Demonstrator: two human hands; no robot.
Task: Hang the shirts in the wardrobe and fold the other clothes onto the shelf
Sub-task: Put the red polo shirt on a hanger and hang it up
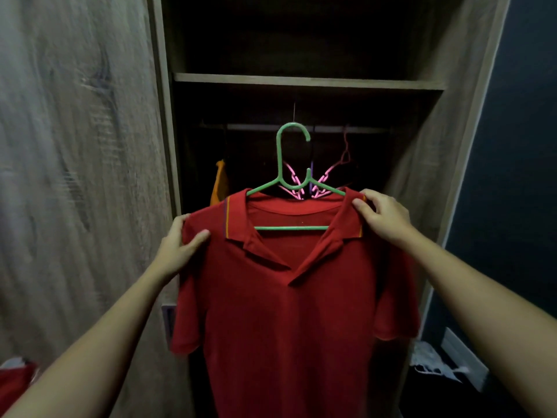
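Open wood-grain wardrobe (437,146), dark blue wall (527,176) beside, left hand (177,248) and right hand (384,217) fingers pinching red shirt (286,312) on hanger (291,228)

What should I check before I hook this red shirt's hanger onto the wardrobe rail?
1. Is the red shirt seated on the green hanger? Ok, the hanger's arms run inside the neck opening.
2. Does the left hand grip one shoulder? Ok.
3. Does the right hand pinch the other shoulder by the collar? Ok.
4. Is the hook upright and unobstructed? Ok.
5. Is the hook over the rail? Cannot tell; they overlap in view, but depth is unclear.
6. Is there a free spot on the rail? Cannot tell; pink hangers hang right behind, an orange garment hangs to the left, and the rest is dark.
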